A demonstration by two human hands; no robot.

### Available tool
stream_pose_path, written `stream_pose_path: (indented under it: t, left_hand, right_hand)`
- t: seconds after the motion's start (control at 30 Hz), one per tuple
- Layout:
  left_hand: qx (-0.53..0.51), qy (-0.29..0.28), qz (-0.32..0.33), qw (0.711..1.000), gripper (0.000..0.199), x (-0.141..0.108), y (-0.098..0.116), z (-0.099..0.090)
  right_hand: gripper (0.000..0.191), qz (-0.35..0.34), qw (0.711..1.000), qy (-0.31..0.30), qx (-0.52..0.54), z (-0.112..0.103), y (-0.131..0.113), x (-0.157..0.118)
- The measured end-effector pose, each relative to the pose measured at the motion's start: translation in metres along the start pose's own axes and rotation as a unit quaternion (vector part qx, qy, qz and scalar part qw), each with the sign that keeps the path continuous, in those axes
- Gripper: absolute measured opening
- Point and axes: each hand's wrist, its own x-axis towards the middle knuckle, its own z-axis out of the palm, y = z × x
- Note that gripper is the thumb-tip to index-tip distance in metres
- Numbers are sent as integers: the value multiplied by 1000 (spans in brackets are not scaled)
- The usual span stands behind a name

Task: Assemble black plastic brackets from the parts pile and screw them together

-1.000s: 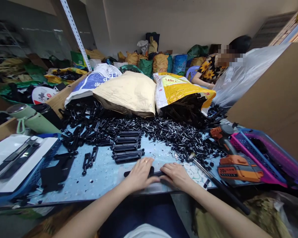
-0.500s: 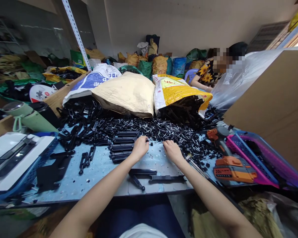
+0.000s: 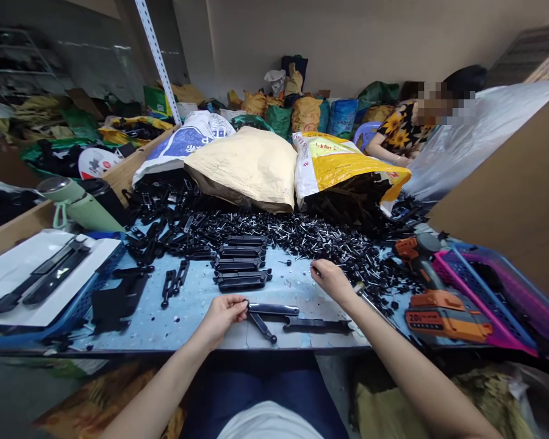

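A glossy black plastic piece with two slim arms forming a narrow V (image 3: 274, 310) lies on the pale blue bench (image 3: 165, 334), just right of the left hand (image 3: 220, 318), whose thumb and fingertips pinch the end where the arms meet, probably to steady that joint; whether a small part also sits between them is too fine to tell. Partly behind it, below the right hand (image 3: 330, 280), a matt black bar with a forked end (image 3: 318, 326) lies lengthwise, its far end close to the right forearm. The right hand is well apart from the left, fingertips drawn together at the edge of a heap of small black-headed screws with silver shanks (image 3: 297, 235); what they hold, if anything, is hidden. One loose black-headed screw (image 3: 284, 263) lies just left of them. Beyond the left hand, matching black plastic arms stacked in parallel rows (image 3: 241, 280) seem lined up for tidy reach. Right of the right hand, its forearm covers part of a metal rod with a dark handle (image 3: 370, 303), and an orange and grey cordless drill (image 3: 446, 311) lies within likely reach.
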Motion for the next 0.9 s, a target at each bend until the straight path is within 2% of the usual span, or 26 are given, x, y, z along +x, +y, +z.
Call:
stream_pose_path:
  t: [0.03,0.07,0.1,0.17,0.2,0.3,0.37,0.43,0.6,0.73,0.83,0.9]
  left_hand:
    - [73,14,54,996,21,0,-1,1]
    - [153,32,125,980,21,-1,-2,2]
    - [232,50,205,949,22,-3,-6,4]
    - [361,79,348,861,23,-5,-15,7]
    - [407,87,398,818,23,-5,-21,9]
    - [493,95,470,726,22,-3,-35,13]
    - [521,93,491,692,22,0,-38,12]
    - [532,92,499,678,21,2,-37,11]
    - [532,111,501,673,18,2,-31,12]
    - [546,128,498,662,17,1,-28,16]
    - [550,132,501,656,17,1,-26,21]
    - [549,105,510,653,20,1,-26,26]
  right_hand:
    - [14,-6,999,14,48,-3,-4,-5]
    - [13,-13,994,29,105,-6,-8,-11]
    - [11,-17,986,41,162,-9,-13,-16]
    - [7,-16,968,49,246,-13,-24,-25]
    - [6,-12,961,44,273,-15,-30,-30]
    - [4,-2,947,7,321,-18,-42,-39]
    - [5,-15,945,-15,326,-18,-45,-43]
    - [7,-36,950,-23,309,-19,-46,-45]
    - [12,-92,966,-50,238,-28,-46,-44]
    - [16,-165,967,-95,168,-36,-50,-39]
    - [16,-187,966,-118,131,-31,-52,-34]
    - [17,-184,965,-124,137,-22,-52,-34]
